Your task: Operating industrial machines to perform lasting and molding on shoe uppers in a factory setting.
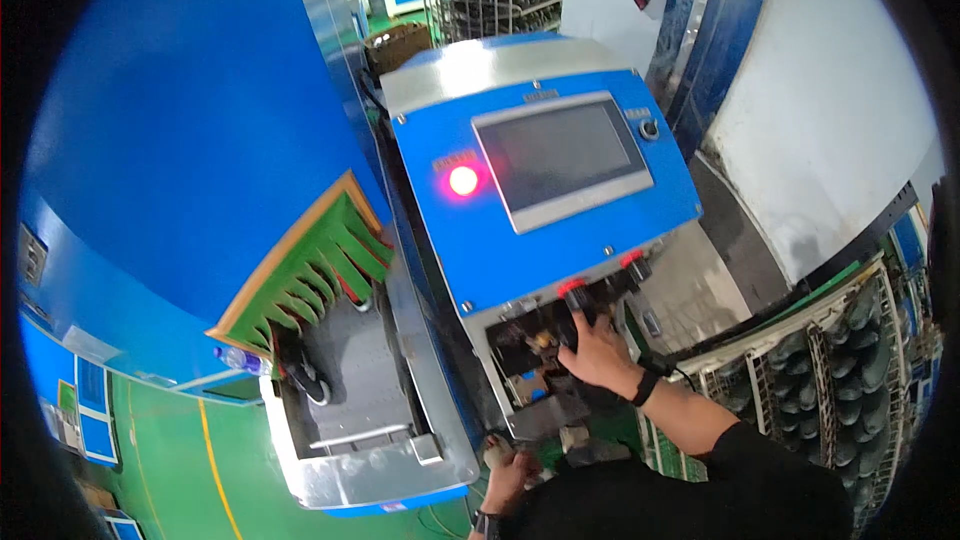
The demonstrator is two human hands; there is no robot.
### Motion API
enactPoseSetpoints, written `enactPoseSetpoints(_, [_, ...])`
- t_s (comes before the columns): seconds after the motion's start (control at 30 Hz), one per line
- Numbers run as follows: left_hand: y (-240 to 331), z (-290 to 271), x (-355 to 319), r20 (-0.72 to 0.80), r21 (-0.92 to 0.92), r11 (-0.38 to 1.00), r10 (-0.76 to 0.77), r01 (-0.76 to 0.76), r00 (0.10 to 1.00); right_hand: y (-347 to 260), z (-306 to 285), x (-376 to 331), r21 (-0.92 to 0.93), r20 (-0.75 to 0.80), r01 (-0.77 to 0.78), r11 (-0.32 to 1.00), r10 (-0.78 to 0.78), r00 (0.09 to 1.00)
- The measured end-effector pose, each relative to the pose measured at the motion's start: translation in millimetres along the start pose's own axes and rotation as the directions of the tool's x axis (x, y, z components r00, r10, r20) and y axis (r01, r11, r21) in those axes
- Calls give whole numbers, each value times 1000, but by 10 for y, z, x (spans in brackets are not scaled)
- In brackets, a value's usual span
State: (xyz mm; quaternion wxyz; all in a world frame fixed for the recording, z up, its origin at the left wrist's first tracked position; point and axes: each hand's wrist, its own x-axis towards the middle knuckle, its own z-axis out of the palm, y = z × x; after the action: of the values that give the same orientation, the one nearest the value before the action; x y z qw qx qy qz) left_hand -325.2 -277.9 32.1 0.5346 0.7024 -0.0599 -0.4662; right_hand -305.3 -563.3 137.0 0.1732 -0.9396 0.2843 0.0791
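Before me stands a blue machine with a sloped control panel (pixel 530 260) and an open bay (pixel 525 365) below it. My right hand (pixel 598 352) reaches into this bay from the right, thumb and fingers bent around a dark part under a red-topped black fitting (pixel 573 292). What exactly the fingers grip is hidden in shadow. A second red and black fitting (pixel 634 264) sits to its right. Lower down, my left hand (pixel 508 475) is beside the machine's bottom front edge, close to a small pale thing; its fingers are partly hidden and blurred.
On the left, a conveyor (pixel 360 375) carries a dark shoe (pixel 305 372) past a green strip curtain (pixel 325 270). A bottle (pixel 238 358) stands beside it. The panel holds a dark screen (pixel 565 155) and lit red light (pixel 463 180). Racks of dark foot-shaped pieces (pixel 850 380) flank my right arm.
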Motion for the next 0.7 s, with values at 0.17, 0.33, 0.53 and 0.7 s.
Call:
enactPoseSetpoints(0.17, [-1059,-193,493,100,-185,983,5,14,995,-176,35,-161,43,-90,-14,999,18,996])
enactPoseSetpoints(0.33, [428,-61,225,150,-432,820,-345,376,926,-80,-17,-327,188,-132,19,982,6,991])
enactPoseSetpoints(0.53, [583,76,268,349,-464,820,-178,335,920,-71,133,-866,152,-495,300,942,-190,848])
enactPoseSetpoints(0.7, [426,264,353,836,-354,696,-64,625,545,123,9,-1942,87,-287,351,932,-314,905])
